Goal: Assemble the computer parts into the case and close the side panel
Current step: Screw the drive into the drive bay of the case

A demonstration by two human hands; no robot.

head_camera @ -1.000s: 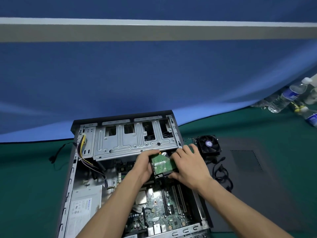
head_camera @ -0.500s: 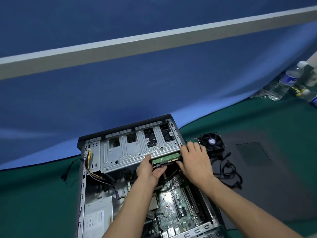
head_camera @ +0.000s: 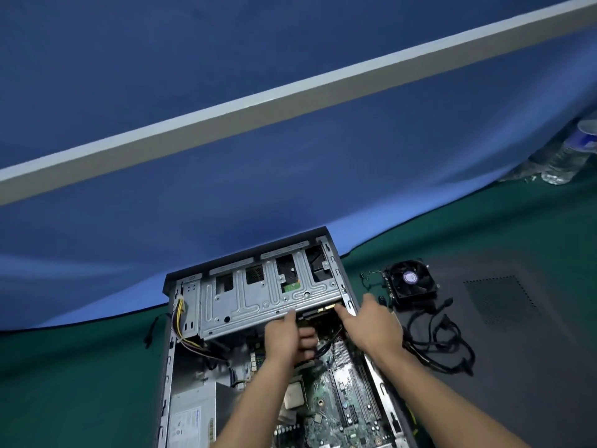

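Observation:
The open computer case (head_camera: 168, 350) lies flat on green cloth. A hard drive (head_camera: 318, 313) sits almost fully inside the metal drive cage (head_camera: 245, 299); its green board shows through a cage slot. My left hand (head_camera: 287, 337) grips the drive's rear edge, thumb on the cage lip and fingers curled beneath. My right hand (head_camera: 371, 324) lies flat with an extended fingertip touching the drive's right rear corner. The motherboard (head_camera: 339, 399) lies below my hands. The dark side panel (head_camera: 517, 334) rests on the cloth right of the case.
A black CPU cooler fan (head_camera: 410, 281) and loose black cables (head_camera: 436, 344) lie right of the case. The power supply (head_camera: 190, 421) fills the case's lower left corner. Water bottles (head_camera: 565, 160) stand at the far right. A blue backdrop rises behind.
The hard drive has gone from tilted above the motherboard to deep inside the drive cage. Both hands followed it forward, and the view tilted and shifted.

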